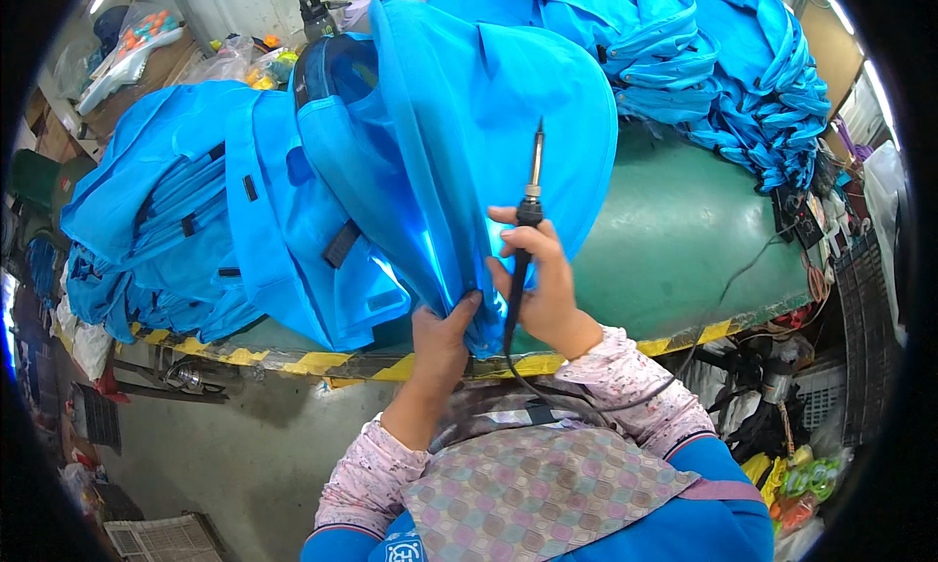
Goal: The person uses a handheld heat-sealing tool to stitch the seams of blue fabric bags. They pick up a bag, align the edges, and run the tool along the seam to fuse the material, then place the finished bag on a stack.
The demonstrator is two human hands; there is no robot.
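Observation:
A soldering iron (529, 208) with a black handle and a pointed metal tip is held in my right hand (552, 293), its tip aimed up and away from me. The tip stands in front of a blue fabric canopy (518, 93), which looks stretched over a curved frame. My left hand (442, 345) pinches the canopy's lower edge, thumb on top, close to the table's front edge. The fingers of my right hand are also next to the fabric. Light shines on the folds between my hands.
A heap of folded blue fabric (166, 220) lies at left, more blue canopies (664, 54) at the far right, all on a green table (684, 239) with yellow-black edge tape (396, 368). The iron's cord (718, 313) runs right to a black box (803, 225). A black bottle (316, 17) stands behind.

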